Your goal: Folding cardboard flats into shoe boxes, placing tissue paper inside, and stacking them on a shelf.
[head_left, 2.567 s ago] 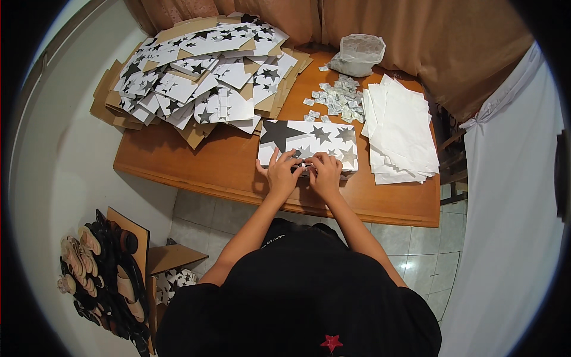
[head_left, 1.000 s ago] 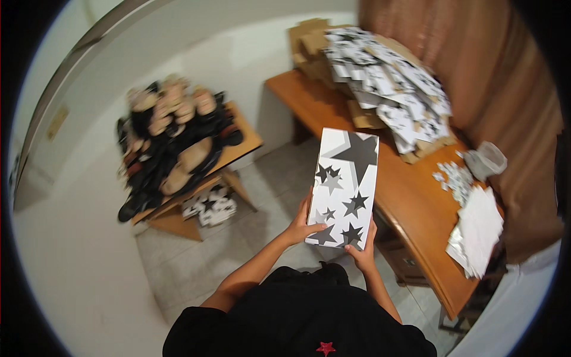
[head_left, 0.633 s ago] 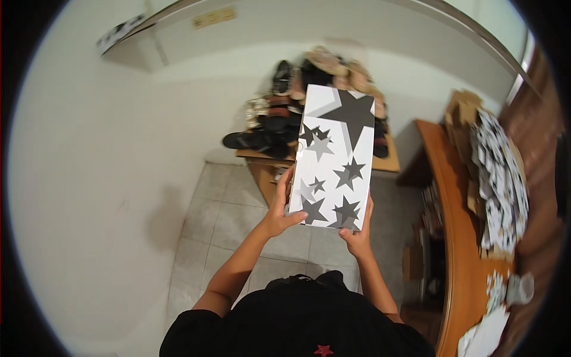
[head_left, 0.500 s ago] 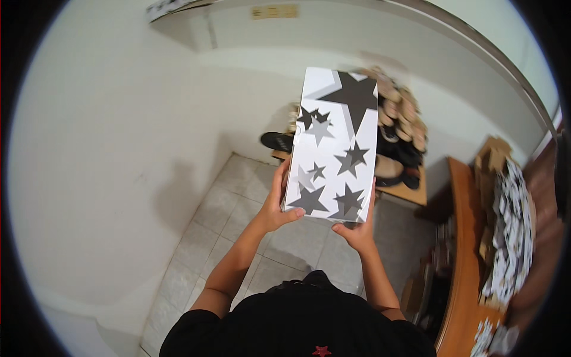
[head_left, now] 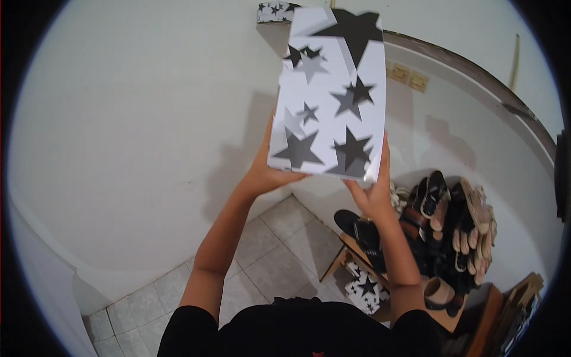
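A white shoebox-shaped carton (head_left: 330, 101) printed with grey and black stars is raised in front of me, its long side pointing away. My left hand (head_left: 266, 174) grips the near left corner, thumb along the near edge and fingers mostly hidden behind the side. On the near right corner, my right hand (head_left: 376, 193) is closed the same way, its thumb under the front edge. The lid looks closed. Beyond the carton's far left corner, another star-printed box (head_left: 275, 12) sits up high against the wall.
A long shelf edge (head_left: 458, 65) curves along the upper right wall, above a socket plate (head_left: 407, 74). Lower right stands a low wooden rack (head_left: 352, 243) piled with sandals and shoes (head_left: 437, 196). Star-printed packaging (head_left: 367, 291) lies beneath it. Brown wooden furniture (head_left: 489, 318) stands at the lower right.
Both hands have lifted the carton upward and away from me, arms more outstretched. My view has swung left and up, so the rack now appears lower right and the high box shows.
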`<state>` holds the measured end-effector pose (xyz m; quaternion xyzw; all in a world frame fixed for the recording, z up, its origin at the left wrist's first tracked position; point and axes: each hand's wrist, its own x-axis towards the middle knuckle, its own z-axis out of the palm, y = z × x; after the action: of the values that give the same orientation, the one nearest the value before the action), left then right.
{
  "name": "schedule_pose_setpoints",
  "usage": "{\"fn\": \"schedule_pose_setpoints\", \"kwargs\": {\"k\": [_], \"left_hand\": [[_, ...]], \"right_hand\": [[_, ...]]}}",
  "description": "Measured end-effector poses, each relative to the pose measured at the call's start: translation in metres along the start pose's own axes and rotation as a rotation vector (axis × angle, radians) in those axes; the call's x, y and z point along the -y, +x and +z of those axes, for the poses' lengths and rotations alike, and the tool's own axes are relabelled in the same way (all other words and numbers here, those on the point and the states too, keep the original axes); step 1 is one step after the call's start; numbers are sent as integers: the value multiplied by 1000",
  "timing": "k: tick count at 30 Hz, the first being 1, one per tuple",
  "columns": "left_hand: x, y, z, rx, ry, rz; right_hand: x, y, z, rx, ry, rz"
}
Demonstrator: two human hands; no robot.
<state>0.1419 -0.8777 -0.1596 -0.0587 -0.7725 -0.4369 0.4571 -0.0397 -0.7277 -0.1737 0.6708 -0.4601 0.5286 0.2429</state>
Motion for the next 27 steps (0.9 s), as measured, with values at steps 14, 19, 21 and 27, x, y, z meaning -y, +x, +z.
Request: {"fn": "schedule_pose_setpoints", "kwargs": {"k": [14,19,21,27], "left_hand": [[24,111,-123,-334,345,315],[40,182,-210,-280,305,385],[51,208,-237,-254,468,282],[88,297,-288,-227,500,262]], "right_hand": [[-80,183,95,-195,96,-556],[-89,266,135,-196,-85,-571],[-102,288,154,-171,-20,-472],[-144,364,200,-244,-118,-359]]}}
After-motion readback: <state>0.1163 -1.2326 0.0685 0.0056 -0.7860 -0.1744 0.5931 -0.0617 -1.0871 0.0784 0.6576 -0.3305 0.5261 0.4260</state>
